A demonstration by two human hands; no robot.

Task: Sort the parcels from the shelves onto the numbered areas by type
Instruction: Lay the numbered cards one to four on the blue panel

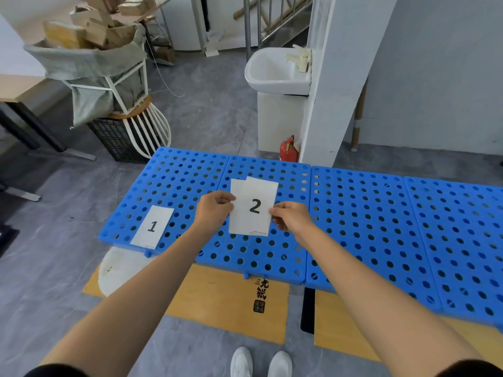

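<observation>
1. Left grip [215, 210]: thumb and curled fingers pinch the left edge of the card marked 2 [254, 210].
2. Right grip [292, 217]: thumb and fingers pinch the right edge of the same card, level with the left grip.
3. Card marked 2: white, upright in portrait, numeral facing the camera, held in the air over the second panel from the left.
4. Second white sheet [236, 186]: lies directly behind the card marked 2, shifted slightly left so that its top-left corner shows; its face is hidden.
5. Card marked 1 [152, 225]: lies flat on the leftmost panel near its front edge, apart from both grips.
6. Blue perforated panels [367, 213]: four joined side by side in a row that runs off to the right, set low over the floor.
7. Yellow boards [223, 303]: flat on the grey floor, partly under the front edge of the panels; one bears black printed characters.
8. White shoes [261, 361]: the person's feet, at the bottom edge in front of the boards.
9. Background: white sink [275, 72] against a pillar, red fire extinguisher [288, 149] at its base, sack of wood offcuts [89, 58] above a black crate [119, 140] to the left.
</observation>
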